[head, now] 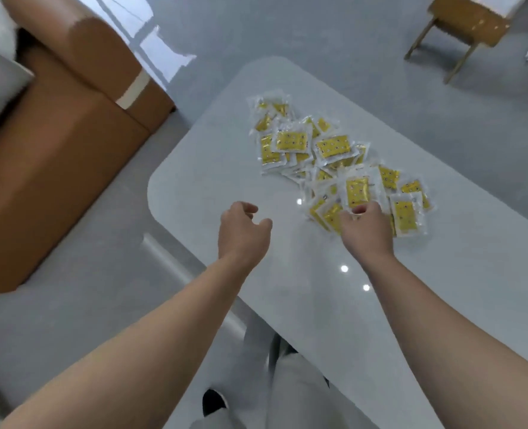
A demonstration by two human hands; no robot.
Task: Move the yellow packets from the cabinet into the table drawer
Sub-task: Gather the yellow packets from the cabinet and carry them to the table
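Observation:
Several yellow packets in clear wrappers lie in a loose pile on the white table. My right hand reaches into the near end of the pile, and its curled fingers pinch the lower edge of one yellow packet. My left hand hovers over bare tabletop to the left of the pile, fingers loosely curled, holding nothing. No drawer or cabinet is in view.
A brown leather sofa with a grey cushion stands to the left of the table. A wooden stool is at the far right on the grey floor. My legs in light trousers show below the table's near edge.

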